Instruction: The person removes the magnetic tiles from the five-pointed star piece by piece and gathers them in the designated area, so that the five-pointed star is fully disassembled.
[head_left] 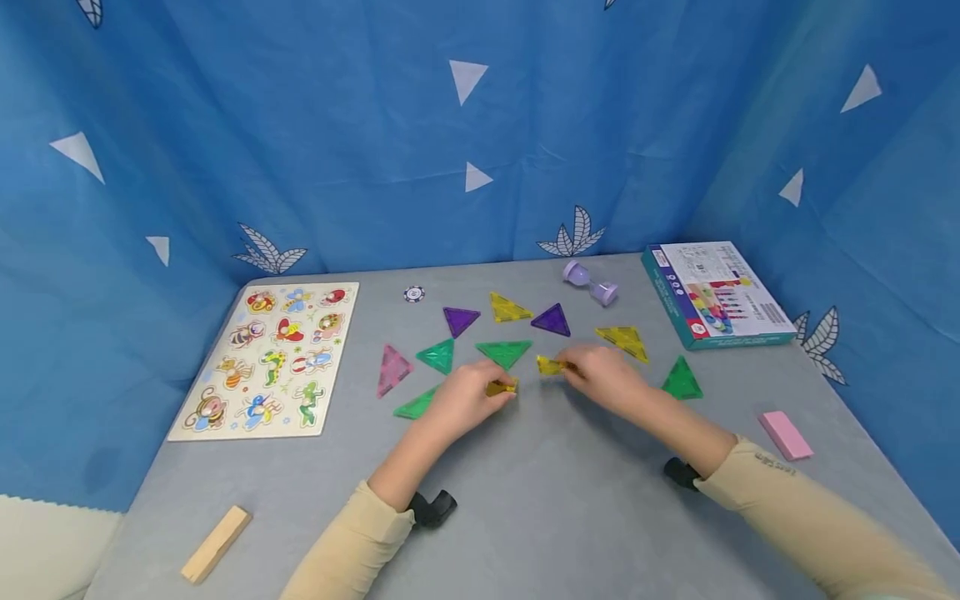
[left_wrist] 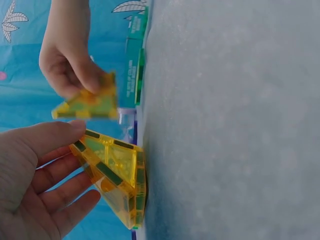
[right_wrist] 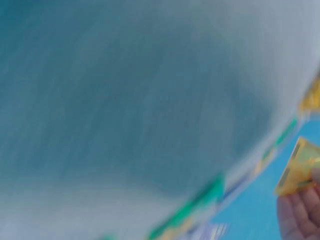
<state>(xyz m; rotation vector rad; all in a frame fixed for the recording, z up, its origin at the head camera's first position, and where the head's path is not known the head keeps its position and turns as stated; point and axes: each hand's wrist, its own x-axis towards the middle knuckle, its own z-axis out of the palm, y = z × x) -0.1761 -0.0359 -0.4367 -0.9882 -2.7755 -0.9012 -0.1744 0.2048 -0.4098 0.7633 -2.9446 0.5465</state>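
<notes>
My left hand (head_left: pixel 467 398) holds yellow see-through triangular magnetic tiles (left_wrist: pixel 115 170) joined at their edges and standing up from the grey table. Its thumb lies at their top corner, with the fingers behind. To the right, my right hand (head_left: pixel 606 377) pinches a single yellow triangular tile (left_wrist: pixel 95 102) between thumb and fingers, raised over the table and apart from the joined tiles. In the right wrist view, blurred, this yellow tile also shows at the lower right edge. Close beyond the hands lies a flat green triangular tile (head_left: pixel 504 353).
Around lie flat tiles: purple (head_left: pixel 552 320), yellow (head_left: pixel 624 341), pink (head_left: pixel 392 370) and green (head_left: pixel 682 380). An insect puzzle board (head_left: pixel 341 333) is at left, a wooden block (head_left: pixel 216 545) at front left. Behind are a purple hourglass (head_left: pixel 603 292) and a box (head_left: pixel 720 292); a pink block (head_left: pixel 785 435) lies right.
</notes>
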